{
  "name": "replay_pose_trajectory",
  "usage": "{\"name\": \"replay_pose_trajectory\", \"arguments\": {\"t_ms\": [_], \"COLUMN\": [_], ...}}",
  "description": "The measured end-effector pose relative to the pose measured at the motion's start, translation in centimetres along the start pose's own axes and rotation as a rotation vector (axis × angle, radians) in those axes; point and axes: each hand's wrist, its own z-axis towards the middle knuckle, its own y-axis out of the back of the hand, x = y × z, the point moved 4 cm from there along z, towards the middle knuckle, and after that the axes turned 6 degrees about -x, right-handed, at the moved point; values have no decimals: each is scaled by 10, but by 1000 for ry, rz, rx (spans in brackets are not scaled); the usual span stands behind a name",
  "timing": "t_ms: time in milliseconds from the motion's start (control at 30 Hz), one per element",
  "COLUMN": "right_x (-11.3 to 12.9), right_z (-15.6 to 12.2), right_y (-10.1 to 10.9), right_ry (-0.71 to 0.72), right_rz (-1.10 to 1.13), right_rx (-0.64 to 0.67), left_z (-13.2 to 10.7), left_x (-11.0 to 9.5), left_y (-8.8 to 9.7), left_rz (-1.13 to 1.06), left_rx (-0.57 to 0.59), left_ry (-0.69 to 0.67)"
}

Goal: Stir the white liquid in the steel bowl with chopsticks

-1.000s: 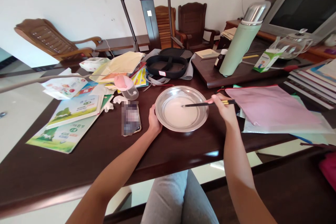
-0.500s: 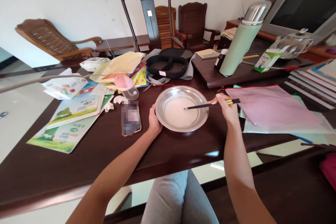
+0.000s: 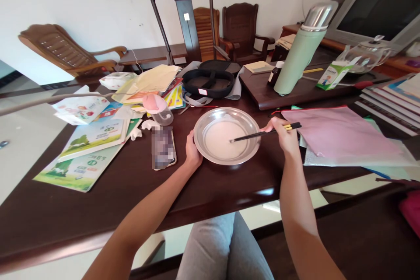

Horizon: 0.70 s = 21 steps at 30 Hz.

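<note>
A round metal basin (image 3: pixel 248 152) stands on the dark table in front of me, with a milky white liquid (image 3: pixel 219 138) in its bottom. My left hand (image 3: pixel 193 151) grips the basin's left rim, thumb at the edge and the other fingers hidden beneath or behind it. In my right hand (image 3: pixel 285 133) is a pair of black chopsticks (image 3: pixel 249 135) with gold-coloured bands near the upper end. They point left over the basin's right rim, and their tips dip into the white liquid.
Left of the basin lie a phone (image 3: pixel 164 148), crumpled tissues (image 3: pixel 136 133), a pink-lidded cup (image 3: pixel 159 109) and booklets (image 3: pixel 82 157). Behind is a black case (image 3: pixel 210 83). On the right are a green thermos (image 3: pixel 300 54), a small carton (image 3: pixel 334 74) and a pink pouch (image 3: pixel 341 131).
The chopstick tips have shifted slightly toward me in the liquid, and my right hand has tilted a little with them. My left hand and the basin look unmoved.
</note>
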Motion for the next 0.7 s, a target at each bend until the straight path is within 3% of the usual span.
{"name": "replay_pose_trajectory", "arguments": {"t_ms": [133,200,367,433,633,700], "right_x": [1,0,-5,-5,1,0], "right_z": [-4,-4,3,2,-5,-4], "right_y": [-15,-20,-3,4,-19,-21], "right_ry": [2,24,34,19,23,40], "right_rz": [-20,-57,-72,-18,-40,-76], "right_rx": [225,261,-18,-61,260,237], "left_z": [2,3,4,4,8,9], "left_x": [0,1,2,2,4,4], "left_y": [1,2,2,2,6,7], "left_rz": [10,14,8,8,23,26], "left_rx": [19,16,41,47,55,44], "left_ry": [-23,-28,-10,-13,-20,-25]}}
